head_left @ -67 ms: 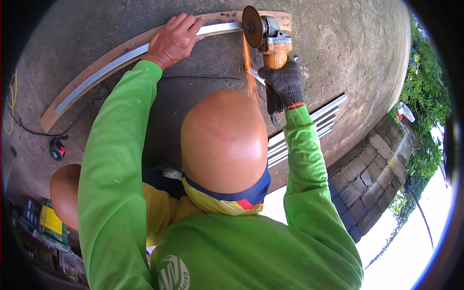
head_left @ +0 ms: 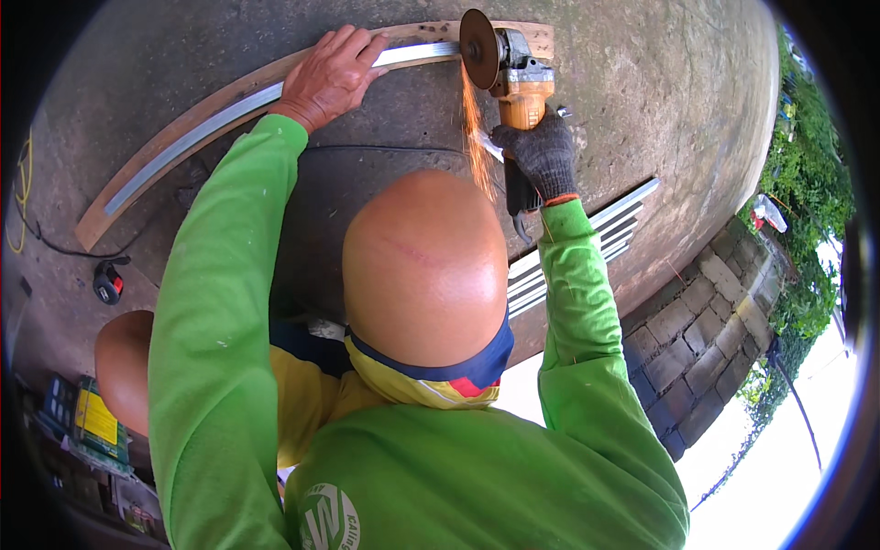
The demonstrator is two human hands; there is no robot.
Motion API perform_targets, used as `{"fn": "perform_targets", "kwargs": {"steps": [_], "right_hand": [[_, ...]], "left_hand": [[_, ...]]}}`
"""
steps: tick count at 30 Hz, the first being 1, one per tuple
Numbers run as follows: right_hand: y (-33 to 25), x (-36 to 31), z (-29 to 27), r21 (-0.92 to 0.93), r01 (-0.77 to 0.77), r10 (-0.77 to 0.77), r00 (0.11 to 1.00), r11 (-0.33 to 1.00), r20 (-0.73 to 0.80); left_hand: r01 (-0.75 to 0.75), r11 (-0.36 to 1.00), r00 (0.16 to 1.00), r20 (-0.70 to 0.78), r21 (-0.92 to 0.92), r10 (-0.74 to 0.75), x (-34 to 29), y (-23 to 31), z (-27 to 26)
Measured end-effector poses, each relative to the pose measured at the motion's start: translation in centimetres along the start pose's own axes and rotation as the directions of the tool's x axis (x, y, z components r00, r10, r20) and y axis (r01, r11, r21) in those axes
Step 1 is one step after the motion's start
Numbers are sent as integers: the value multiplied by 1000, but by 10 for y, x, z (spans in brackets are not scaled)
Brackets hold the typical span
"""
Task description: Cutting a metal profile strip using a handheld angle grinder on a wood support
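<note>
My bare left hand (head_left: pixel 332 78) presses down on a shiny metal strip (head_left: pixel 243 110), fingers closed over its far edge and thumb at the near side. Under the strip lies a long wooden board (head_left: pixel 101 213), which looks curved in this view. In a dark knitted glove, my right hand (head_left: pixel 541 158) grips an orange and grey angle grinder (head_left: pixel 525 103) by its body. Its brown cutting disc (head_left: pixel 479 48) stands upright at the strip's right end. Orange sparks (head_left: pixel 473 128) stream from there toward me. The exact contact point is hidden behind the disc.
Several metal strips (head_left: pixel 616 220) lie side by side under my right forearm. One bent knee (head_left: pixel 426 266) rises between my arms. A dark cable (head_left: pixel 385 148) crosses the concrete floor (head_left: pixel 642 101). At left lie a tape measure (head_left: pixel 108 282) and a yellow cord (head_left: pixel 25 192); paving blocks (head_left: pixel 701 321) are at right.
The spark stream has shifted slightly to the right at its near end. Both hands, the grinder and the metal strip look almost unmoved.
</note>
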State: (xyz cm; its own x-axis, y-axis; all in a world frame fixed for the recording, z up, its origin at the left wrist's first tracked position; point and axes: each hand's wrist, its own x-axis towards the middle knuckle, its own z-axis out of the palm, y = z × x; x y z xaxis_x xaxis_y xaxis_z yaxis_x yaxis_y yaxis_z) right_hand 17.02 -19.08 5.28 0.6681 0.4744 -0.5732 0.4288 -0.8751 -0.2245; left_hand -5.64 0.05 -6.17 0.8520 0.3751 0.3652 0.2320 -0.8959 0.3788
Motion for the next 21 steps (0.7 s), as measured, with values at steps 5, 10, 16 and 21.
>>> {"fn": "perform_targets", "kwargs": {"steps": [5,10,16,21], "right_hand": [[-4,0,-3,71,10,-11,1000,997,17],[3,7,0,48,44,-43,999,998,-16],[0,8,0,62,51,-53,998,997,24],[-5,8,-5,109,47,-51,998,993,38]], "left_hand": [[14,1000,999,29,6,-14,0,0,0],[29,1000,998,48,7,-29,0,1,0],[-1,1000,1000,-2,12,1,-1,-1,1],[-13,1000,1000,-14,13,14,-1,-1,2]]}}
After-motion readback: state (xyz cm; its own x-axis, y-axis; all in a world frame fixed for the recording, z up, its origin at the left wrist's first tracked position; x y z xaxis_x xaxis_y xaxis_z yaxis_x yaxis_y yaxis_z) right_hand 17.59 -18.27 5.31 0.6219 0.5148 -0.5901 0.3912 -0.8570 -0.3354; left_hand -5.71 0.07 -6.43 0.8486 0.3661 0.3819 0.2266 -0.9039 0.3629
